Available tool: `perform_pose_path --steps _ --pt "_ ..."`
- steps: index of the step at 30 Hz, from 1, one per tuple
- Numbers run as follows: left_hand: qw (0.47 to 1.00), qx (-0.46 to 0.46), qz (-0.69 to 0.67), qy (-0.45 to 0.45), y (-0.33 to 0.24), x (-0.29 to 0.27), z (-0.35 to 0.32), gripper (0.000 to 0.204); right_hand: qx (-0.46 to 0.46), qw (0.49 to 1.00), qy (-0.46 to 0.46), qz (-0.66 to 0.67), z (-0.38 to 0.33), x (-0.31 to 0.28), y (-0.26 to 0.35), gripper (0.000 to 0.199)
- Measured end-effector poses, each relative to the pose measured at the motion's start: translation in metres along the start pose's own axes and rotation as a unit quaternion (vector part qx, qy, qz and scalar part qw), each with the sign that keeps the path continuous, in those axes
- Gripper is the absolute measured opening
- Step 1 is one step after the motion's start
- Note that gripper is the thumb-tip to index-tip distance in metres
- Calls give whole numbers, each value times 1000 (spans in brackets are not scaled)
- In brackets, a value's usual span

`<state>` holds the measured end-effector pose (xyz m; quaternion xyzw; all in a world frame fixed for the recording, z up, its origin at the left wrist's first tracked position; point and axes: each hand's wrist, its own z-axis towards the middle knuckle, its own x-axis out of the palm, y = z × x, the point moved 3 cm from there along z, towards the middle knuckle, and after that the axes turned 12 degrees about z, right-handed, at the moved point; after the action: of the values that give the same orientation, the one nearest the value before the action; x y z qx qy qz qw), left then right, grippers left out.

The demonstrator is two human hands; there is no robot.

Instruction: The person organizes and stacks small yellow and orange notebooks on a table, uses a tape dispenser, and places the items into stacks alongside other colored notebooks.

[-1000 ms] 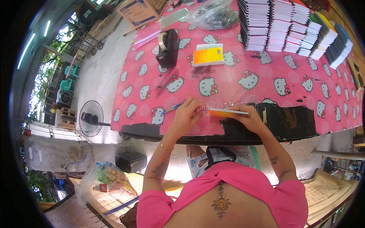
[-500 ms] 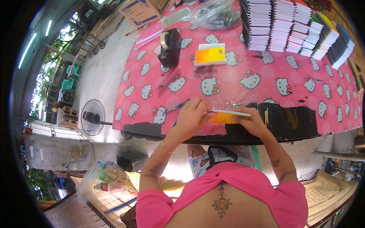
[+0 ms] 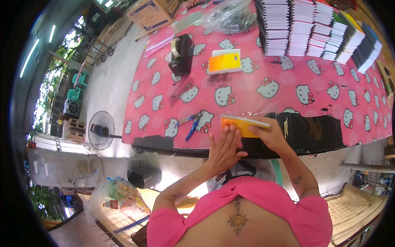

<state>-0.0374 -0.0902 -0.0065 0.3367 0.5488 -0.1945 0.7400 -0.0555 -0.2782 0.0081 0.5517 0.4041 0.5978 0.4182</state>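
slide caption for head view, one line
Right hand holding a yellow-orange spiral notebook, left hand touching it, blue-handled tool on pink patterned tablecloth

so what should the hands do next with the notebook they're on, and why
Probably ease the left hand off and set the orange-yellow notebook down beside the similar notebook: the right hand grips its right end, the left lies flat against the cover, and the blue-handled tool lies loose nearby.
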Motion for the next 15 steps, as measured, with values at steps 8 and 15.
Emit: perform_pose_path --steps 8,15 --pt "996 17 44 -74 -15 14 -13 89 28 1000 3 10 0 6 2 27" --pt "992 -7 -120 47 -25 25 -20 96 -26 993 75 -86 -1 3 -31 27"
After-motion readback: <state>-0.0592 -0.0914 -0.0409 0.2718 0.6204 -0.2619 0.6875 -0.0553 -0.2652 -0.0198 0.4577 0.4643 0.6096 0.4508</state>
